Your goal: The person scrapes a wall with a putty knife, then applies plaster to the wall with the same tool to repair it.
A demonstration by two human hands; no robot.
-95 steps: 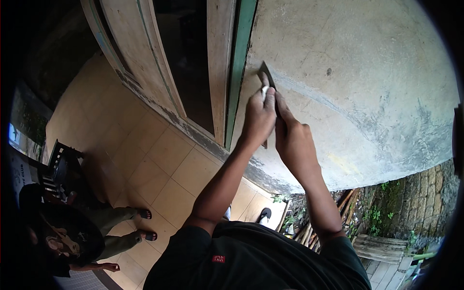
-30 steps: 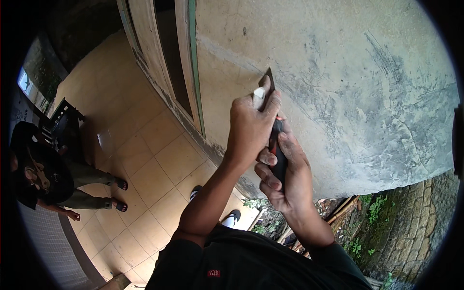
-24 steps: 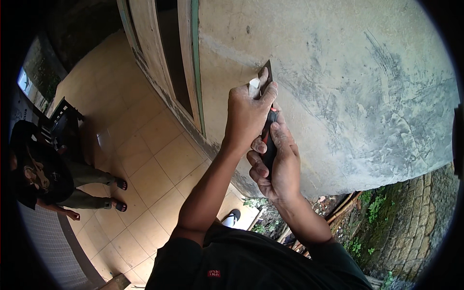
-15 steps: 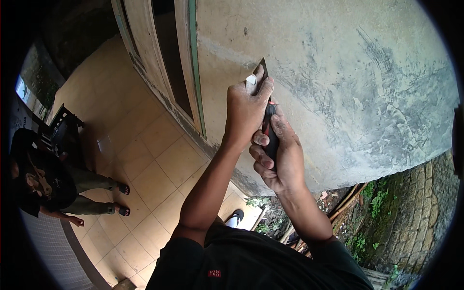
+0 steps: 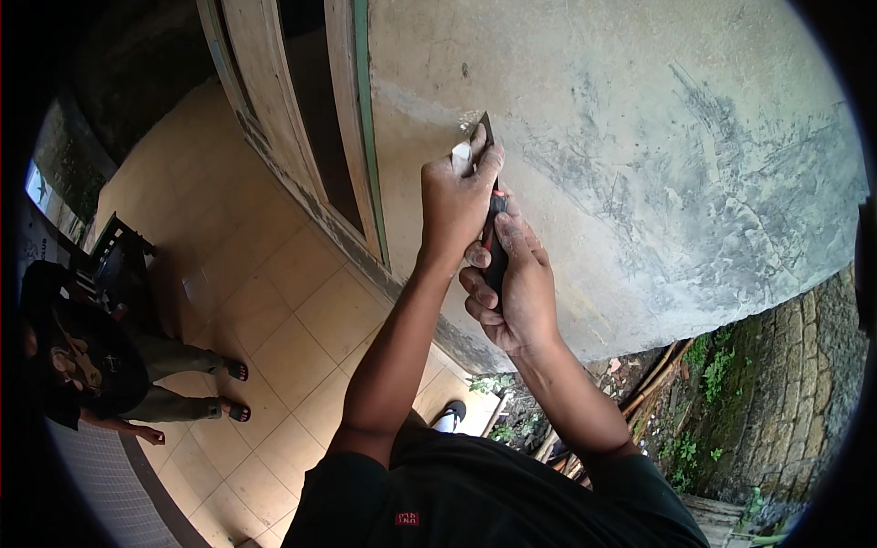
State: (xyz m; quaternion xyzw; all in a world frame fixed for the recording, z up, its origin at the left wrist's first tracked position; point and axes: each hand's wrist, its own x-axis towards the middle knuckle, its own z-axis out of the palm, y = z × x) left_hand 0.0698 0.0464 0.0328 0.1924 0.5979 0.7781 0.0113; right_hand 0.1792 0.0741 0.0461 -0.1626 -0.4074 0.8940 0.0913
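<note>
One putty knife (image 5: 494, 265), at the wall (image 5: 630, 82): right hand (image 5: 525, 288) closed round its black-and-red handle, left hand (image 5: 454, 199) pinching its blade (image 5: 487, 126). Blade farther from the green door-frame edge (image 5: 367, 137) than seconds ago; work seemingly advances along the wall.

Blade (image 5: 488, 132) partly hidden by left hand (image 5: 451, 203), shirt (image 5: 498, 498) cut off below

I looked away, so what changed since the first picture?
The left hand and right hand moved the scraper rightward along the wall, away from the green frame. The right turned; its curled fingers now show. Both still hold it; the left keeps its white piece.
</note>
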